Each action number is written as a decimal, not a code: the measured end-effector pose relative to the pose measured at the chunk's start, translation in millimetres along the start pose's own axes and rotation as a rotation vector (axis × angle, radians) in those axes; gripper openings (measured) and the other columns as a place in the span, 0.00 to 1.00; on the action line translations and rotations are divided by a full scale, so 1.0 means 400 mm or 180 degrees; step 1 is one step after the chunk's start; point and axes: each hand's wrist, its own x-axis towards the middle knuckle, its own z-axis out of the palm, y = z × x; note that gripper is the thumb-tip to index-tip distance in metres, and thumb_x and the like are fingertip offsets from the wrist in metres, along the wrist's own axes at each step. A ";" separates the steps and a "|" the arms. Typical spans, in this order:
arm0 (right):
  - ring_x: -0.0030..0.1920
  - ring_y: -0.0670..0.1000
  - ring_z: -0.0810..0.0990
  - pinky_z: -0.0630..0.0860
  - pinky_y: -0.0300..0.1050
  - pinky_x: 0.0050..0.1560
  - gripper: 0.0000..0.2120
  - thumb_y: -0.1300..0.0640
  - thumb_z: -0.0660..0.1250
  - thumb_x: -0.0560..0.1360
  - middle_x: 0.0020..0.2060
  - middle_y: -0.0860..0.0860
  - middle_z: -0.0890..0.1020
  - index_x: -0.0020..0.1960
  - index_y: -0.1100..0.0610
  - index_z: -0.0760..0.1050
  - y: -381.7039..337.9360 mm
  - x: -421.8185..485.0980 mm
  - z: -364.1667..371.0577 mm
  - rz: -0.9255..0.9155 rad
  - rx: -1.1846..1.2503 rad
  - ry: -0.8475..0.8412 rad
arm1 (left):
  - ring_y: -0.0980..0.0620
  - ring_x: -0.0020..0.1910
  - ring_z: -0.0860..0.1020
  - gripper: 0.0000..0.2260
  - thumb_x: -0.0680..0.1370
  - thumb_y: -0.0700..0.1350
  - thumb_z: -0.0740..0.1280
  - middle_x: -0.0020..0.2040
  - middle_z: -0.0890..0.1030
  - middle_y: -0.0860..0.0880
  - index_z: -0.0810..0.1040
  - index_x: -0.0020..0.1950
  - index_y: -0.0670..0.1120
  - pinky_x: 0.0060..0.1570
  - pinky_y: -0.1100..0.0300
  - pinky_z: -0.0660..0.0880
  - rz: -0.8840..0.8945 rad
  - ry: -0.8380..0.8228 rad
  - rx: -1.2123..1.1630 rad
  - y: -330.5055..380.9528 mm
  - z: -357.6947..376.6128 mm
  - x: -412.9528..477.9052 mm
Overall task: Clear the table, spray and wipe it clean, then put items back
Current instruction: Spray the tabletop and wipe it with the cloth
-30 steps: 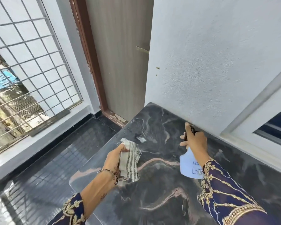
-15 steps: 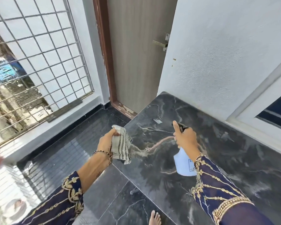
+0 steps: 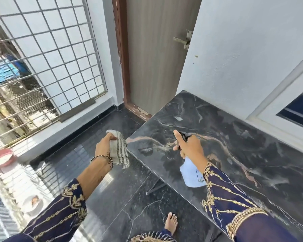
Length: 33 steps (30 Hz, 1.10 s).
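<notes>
Right hand (image 3: 191,148) grips spray bottle (image 3: 192,173), nozzle aimed over table (image 3: 234,137), apparently to wet it; left hand (image 3: 104,147) clutches striped cloth (image 3: 119,151) aside, ready to wipe.

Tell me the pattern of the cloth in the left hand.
Off-white cloth with dark grey stripes, seen in the head view.
</notes>
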 end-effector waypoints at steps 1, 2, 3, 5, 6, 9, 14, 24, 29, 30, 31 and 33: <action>0.22 0.51 0.81 0.75 0.41 0.24 0.30 0.32 0.63 0.76 0.31 0.47 0.86 0.41 0.59 0.83 0.000 -0.014 0.003 -0.0046 -0.0023 -0.0123 | 0.46 0.32 0.78 0.10 0.67 0.45 0.66 0.37 0.80 0.45 0.77 0.46 0.43 0.39 0.55 0.76 -0.0008 -0.0024 -0.0005 -0.002 -0.003 -0.004; 0.24 0.51 0.82 0.76 0.41 0.23 0.28 0.32 0.63 0.76 0.33 0.46 0.87 0.42 0.57 0.83 -0.001 -0.025 0.006 -0.0080 -0.0054 -0.0225 | 0.46 0.32 0.78 0.10 0.67 0.45 0.66 0.38 0.80 0.45 0.77 0.45 0.43 0.41 0.54 0.76 -0.0022 -0.0052 -0.0003 -0.004 -0.002 -0.007; 0.24 0.51 0.83 0.76 0.41 0.23 0.28 0.32 0.64 0.75 0.33 0.46 0.87 0.41 0.56 0.83 0.003 -0.039 0.011 -0.0093 -0.0064 -0.0291 | 0.46 0.32 0.78 0.09 0.67 0.45 0.66 0.37 0.80 0.45 0.77 0.45 0.43 0.41 0.54 0.76 -0.0042 -0.0074 -0.0013 -0.008 -0.002 -0.012; 0.20 0.50 0.78 0.75 0.41 0.22 0.30 0.31 0.64 0.75 0.29 0.48 0.85 0.37 0.59 0.82 0.017 -0.057 0.021 -0.0045 -0.0062 -0.0244 | 0.48 0.27 0.79 0.06 0.67 0.44 0.66 0.33 0.81 0.46 0.77 0.42 0.44 0.39 0.55 0.77 -0.0044 -0.0104 -0.0031 -0.013 0.005 -0.022; 0.19 0.49 0.75 0.73 0.41 0.21 0.31 0.31 0.65 0.74 0.26 0.49 0.84 0.35 0.60 0.80 0.026 -0.067 0.027 0.0042 -0.0066 -0.0150 | 0.48 0.25 0.80 0.05 0.67 0.44 0.66 0.30 0.82 0.47 0.77 0.40 0.44 0.38 0.54 0.78 -0.0058 -0.0127 -0.0019 -0.017 0.008 -0.027; 0.18 0.48 0.73 0.70 0.38 0.20 0.32 0.32 0.65 0.74 0.24 0.50 0.81 0.34 0.61 0.80 0.065 -0.092 0.025 0.0282 -0.0209 0.0077 | 0.45 0.30 0.81 0.06 0.67 0.44 0.66 0.34 0.83 0.45 0.78 0.41 0.44 0.45 0.46 0.79 -0.0126 -0.0220 0.0015 -0.029 0.023 -0.041; 0.22 0.52 0.80 0.73 0.40 0.22 0.28 0.33 0.66 0.75 0.31 0.50 0.86 0.40 0.59 0.82 0.146 -0.160 -0.042 0.0451 -0.0040 -0.0100 | 0.50 0.23 0.79 0.02 0.68 0.44 0.66 0.27 0.81 0.49 0.77 0.38 0.46 0.37 0.56 0.78 -0.0087 -0.0380 0.0135 -0.040 0.064 -0.060; 0.24 0.55 0.82 0.71 0.40 0.21 0.28 0.35 0.67 0.75 0.32 0.52 0.87 0.43 0.61 0.81 0.271 -0.236 -0.178 0.0883 0.0156 0.0430 | 0.46 0.36 0.79 0.09 0.69 0.45 0.67 0.36 0.82 0.48 0.77 0.47 0.44 0.43 0.51 0.79 -0.0381 -0.0828 0.0333 -0.084 0.191 -0.099; 0.20 0.51 0.77 0.73 0.43 0.21 0.29 0.34 0.67 0.74 0.25 0.50 0.83 0.35 0.61 0.80 0.303 -0.202 -0.227 0.0909 0.0307 0.0875 | 0.46 0.35 0.79 0.13 0.69 0.46 0.67 0.42 0.81 0.46 0.78 0.52 0.45 0.42 0.52 0.78 -0.0599 -0.1095 0.0452 -0.111 0.277 -0.137; 0.21 0.51 0.76 0.74 0.44 0.22 0.30 0.33 0.67 0.74 0.24 0.51 0.81 0.33 0.60 0.79 0.305 -0.190 -0.232 0.0938 0.0265 0.0987 | 0.44 0.37 0.79 0.16 0.69 0.46 0.66 0.45 0.81 0.44 0.78 0.55 0.44 0.45 0.49 0.79 -0.0623 -0.1132 0.0447 -0.117 0.294 -0.143; 0.23 0.53 0.78 0.76 0.46 0.25 0.31 0.33 0.66 0.74 0.24 0.52 0.81 0.32 0.61 0.78 0.310 -0.174 -0.243 0.0953 0.0180 0.1082 | 0.44 0.38 0.79 0.18 0.70 0.46 0.66 0.47 0.81 0.43 0.78 0.59 0.43 0.47 0.48 0.79 -0.0650 -0.1158 0.0454 -0.122 0.317 -0.150; 0.27 0.55 0.80 0.77 0.50 0.32 0.31 0.33 0.65 0.75 0.28 0.57 0.83 0.35 0.62 0.79 0.316 -0.142 -0.262 0.0907 0.0103 0.1235 | 0.42 0.41 0.80 0.22 0.70 0.46 0.66 0.50 0.80 0.42 0.76 0.63 0.41 0.50 0.45 0.78 -0.0663 -0.1177 0.0530 -0.132 0.358 -0.161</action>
